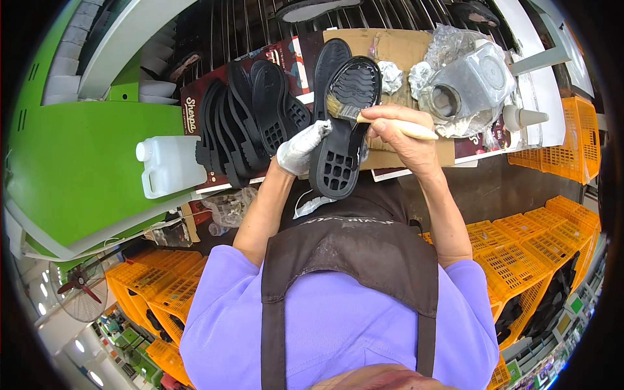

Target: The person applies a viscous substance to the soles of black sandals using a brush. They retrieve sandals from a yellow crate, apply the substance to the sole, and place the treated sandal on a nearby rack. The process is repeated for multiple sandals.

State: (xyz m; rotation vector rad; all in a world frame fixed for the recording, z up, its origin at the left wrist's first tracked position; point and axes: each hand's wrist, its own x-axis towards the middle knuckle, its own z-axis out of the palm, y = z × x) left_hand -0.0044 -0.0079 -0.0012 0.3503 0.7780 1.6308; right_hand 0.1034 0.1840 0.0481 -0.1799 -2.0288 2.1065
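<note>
My left hand [302,149], in a white work glove, grips the edge of a black shoe sole [340,156]. The sole is tilted with its inner side up, showing square recesses in the heel and wavy ridges in the forefoot. My bare right hand [409,136] is closed around the pale handle of a flat paintbrush [348,112]. Its bristles touch the forefoot part near the sole's left rim. Wet-looking shine runs along that forefoot. Just behind lies another black sole [329,60]. Several more black soles [244,123] lean together on the left.
A clear plastic container [478,78] lies in crumpled plastic on the right, beside a white nozzle [524,118]. Cardboard [403,49] covers the bench under crumpled white paper [390,77]. A translucent jug [170,166] stands left. Orange crates [513,250] flank me; metal rollers [253,26] run behind.
</note>
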